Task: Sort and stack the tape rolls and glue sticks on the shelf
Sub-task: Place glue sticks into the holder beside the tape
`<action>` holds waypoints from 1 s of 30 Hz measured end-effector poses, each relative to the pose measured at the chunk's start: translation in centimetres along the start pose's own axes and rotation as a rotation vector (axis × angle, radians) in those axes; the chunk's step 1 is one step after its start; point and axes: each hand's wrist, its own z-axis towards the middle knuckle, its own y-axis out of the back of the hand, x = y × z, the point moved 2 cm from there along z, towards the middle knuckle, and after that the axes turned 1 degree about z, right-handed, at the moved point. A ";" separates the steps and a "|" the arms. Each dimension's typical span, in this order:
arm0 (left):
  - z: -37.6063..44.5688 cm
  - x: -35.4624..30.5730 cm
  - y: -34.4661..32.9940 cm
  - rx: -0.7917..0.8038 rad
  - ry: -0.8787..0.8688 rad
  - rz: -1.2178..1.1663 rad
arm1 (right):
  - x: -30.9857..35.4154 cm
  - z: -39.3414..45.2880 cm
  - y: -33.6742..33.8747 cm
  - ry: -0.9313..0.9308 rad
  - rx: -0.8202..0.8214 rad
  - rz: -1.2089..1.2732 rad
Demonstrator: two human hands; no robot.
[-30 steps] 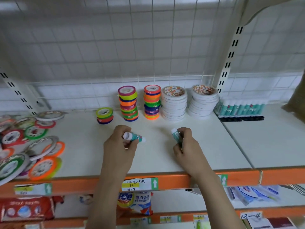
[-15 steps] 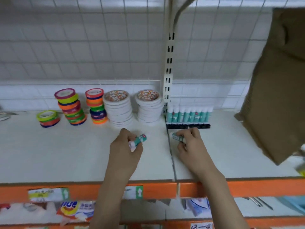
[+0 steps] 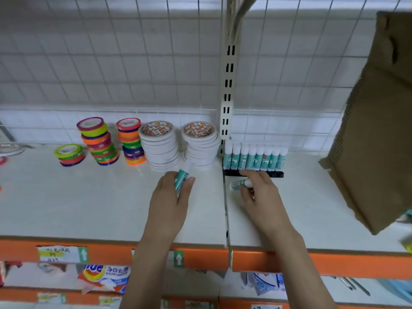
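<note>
Two hands: both reach over the orange shelf edge [image 3: 200,259], each carrying one glue stick toward the row at the back.
Left hand [image 3: 171,197]: fingers curl round a teal glue stick [image 3: 180,180]; its long axis runs near to far, the pale end tipped away toward the tape.
Right hand [image 3: 260,192]: fingertips pinch a second glue stick [image 3: 239,184] low over the shelf [image 3: 312,208], long axis lying left to right, white end pointing left.
Likely reason: this stick is probably about to be stood up beside the others.
Glue row [image 3: 254,157]: sticks upright, side by side in a black holder.
Tape, far left: white stacks [image 3: 160,146] and colored stacks [image 3: 98,141] sorted by kind.
</note>
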 end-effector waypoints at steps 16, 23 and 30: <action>1.7 0.0 -1.1 -0.046 -0.028 -0.068 | -1.4 0.6 0.8 -0.068 0.078 0.064; 2.9 -2.5 -4.8 -0.074 -0.041 -0.044 | -4.9 1.7 4.1 -0.090 0.019 0.055; 3.3 -3.6 -7.6 -0.094 -0.119 -0.103 | -6.6 3.1 5.5 -0.025 -0.031 0.051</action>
